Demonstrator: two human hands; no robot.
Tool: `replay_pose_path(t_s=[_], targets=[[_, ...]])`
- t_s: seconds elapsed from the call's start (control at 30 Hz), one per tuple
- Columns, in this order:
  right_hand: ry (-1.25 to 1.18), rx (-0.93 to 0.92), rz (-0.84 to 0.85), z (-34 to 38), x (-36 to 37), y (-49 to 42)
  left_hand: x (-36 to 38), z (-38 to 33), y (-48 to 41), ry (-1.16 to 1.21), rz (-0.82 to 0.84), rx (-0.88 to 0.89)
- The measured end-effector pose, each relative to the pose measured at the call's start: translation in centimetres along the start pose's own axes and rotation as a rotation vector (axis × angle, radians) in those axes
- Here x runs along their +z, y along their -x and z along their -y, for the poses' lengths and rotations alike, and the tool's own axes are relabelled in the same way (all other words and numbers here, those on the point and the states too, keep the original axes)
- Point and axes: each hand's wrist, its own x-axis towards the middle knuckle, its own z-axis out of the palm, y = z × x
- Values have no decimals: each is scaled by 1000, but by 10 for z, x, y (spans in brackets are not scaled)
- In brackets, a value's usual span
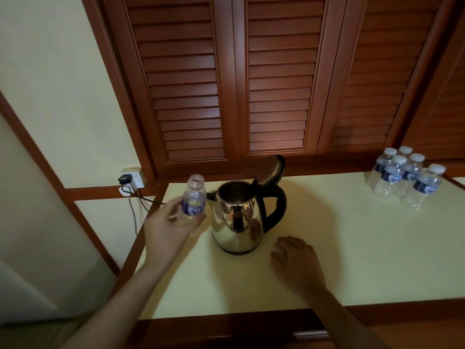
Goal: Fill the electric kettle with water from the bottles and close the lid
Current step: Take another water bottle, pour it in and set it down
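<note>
Left hand: the left hand (171, 222) is raised over the bench's left edge, with the forearm stretched forward from the near left. The fingers and thumb are wrapped round the lower part of an uncapped bottle (195, 197).
Bottle: it is held nearly upright, mouth up, just left of the kettle (239, 217) and clear of it.
Kettle: it is set on the left half of the bench (352, 248), with the spout toward the left edge and the black handle to the right.
Lid: the lid (271, 170) is tipped back and the mouth is left uncovered.
Right hand: the right hand (294, 260) is laid palm down on the bench, just right of the kettle's base, with the fingers bent. A small pale spot is seen at the fingertips; whether anything is pinched cannot be told.
Spare bottles: capped bottles (405, 177) are grouped at the back right corner.
Wall socket: a wall socket (130, 178) with a plug is seen beyond the back left corner.
</note>
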Motion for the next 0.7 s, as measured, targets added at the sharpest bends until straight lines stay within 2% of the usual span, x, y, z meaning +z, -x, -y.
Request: replay_pose_path(t_s=[0.13,0.3,0.57,0.7], targets=[[13,10,-9,-2,2,-1,20,10,36,136,33,-90],[-4,11,-13,-3,2,1,42,20,57,114,51,-42],[-12,22,-27,3,-3,4,55,36,78,209,93,-107],[-34,8,-14,6,-9,4,53,45,79,189,168,-171]])
